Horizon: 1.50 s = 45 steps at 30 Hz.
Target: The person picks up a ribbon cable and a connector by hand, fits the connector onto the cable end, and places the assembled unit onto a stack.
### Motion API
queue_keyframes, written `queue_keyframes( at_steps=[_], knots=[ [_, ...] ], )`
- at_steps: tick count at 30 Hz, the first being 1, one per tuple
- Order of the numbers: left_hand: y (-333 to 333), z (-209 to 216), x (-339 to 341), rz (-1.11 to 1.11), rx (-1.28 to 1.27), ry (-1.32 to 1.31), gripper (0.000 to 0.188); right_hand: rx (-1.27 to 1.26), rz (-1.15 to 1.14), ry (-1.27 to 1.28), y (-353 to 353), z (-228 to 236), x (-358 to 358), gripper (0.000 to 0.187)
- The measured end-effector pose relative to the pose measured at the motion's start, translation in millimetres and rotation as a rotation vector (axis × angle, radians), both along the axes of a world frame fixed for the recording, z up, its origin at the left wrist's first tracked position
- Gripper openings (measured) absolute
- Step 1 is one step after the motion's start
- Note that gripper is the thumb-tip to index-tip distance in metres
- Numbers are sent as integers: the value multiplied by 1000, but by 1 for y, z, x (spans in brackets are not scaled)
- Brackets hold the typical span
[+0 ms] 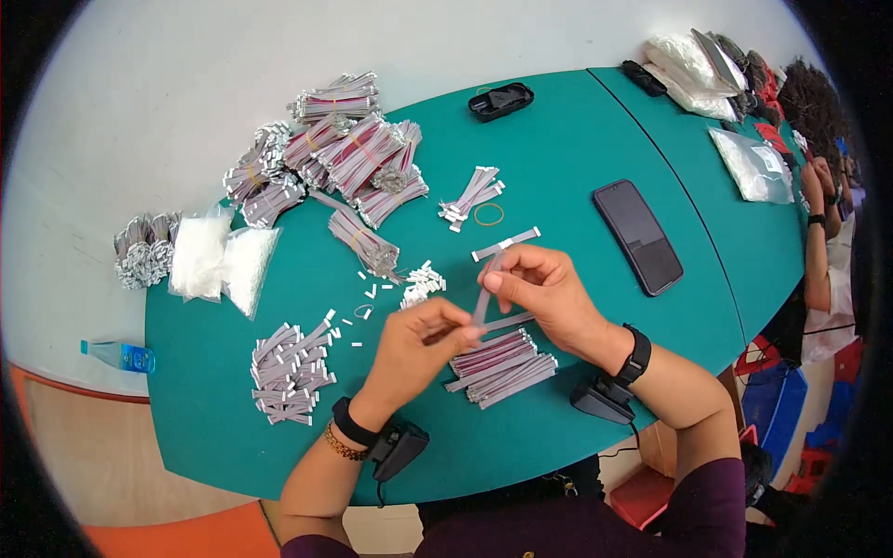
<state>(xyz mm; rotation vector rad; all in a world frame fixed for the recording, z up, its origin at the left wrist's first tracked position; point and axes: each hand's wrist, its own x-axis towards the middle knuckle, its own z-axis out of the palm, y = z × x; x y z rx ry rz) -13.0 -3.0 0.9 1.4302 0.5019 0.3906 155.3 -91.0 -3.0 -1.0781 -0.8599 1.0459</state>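
A short grey flat ribbon cable [482, 307] stretches between my hands over the green table. My left hand [423, 342] pinches its lower end, and my right hand [549, 296] grips the upper end; the fingers hide both tips. Below them lies a stack of grey and dark red ribbon cables [502, 368]. Loose white connectors [424, 283] are heaped beyond my left hand. Further left spreads a pile of cables with white ends [293, 372]. One cable with white ends [506, 244] rests just beyond my right hand, near a small group of cables [472, 197].
Banded cable bundles [363, 158] crowd the back left, beside clear bags of white parts [199, 257]. A plastic bottle [118, 356] is at far left. A phone [638, 237] lies right, a black case [501, 101] at the back. Another person's hands [819, 181] show at far right.
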Motion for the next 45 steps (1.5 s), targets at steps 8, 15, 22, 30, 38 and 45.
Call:
queue_keyframes(
  at_steps=[8, 15, 22, 30, 38, 45],
  knots=[
    [3, 0, 0, 60, 96, -53, 14, -15, 123, -1, -7, 4, -17, 13],
    [3, 5, -2, 107, 41, -120, 10, -77, 140, -214, -10, 3, -21, 10],
    [-2, 6, 0, 132, -34, -134, 10, -37, 101, -424, -11, 3, -22, 8],
    [-2, -5, 0, 214, -69, -126, 12, -57, 85, -60, -9, -3, -26, 8],
    [-1, -1, -1, 195, -57, -99, 13, -86, 146, 3, -8, 0, -23, 9],
    [0, 2, -2, 192, -42, -76, 12, -117, 205, 4, -8, -1, -21, 10]
  ],
)
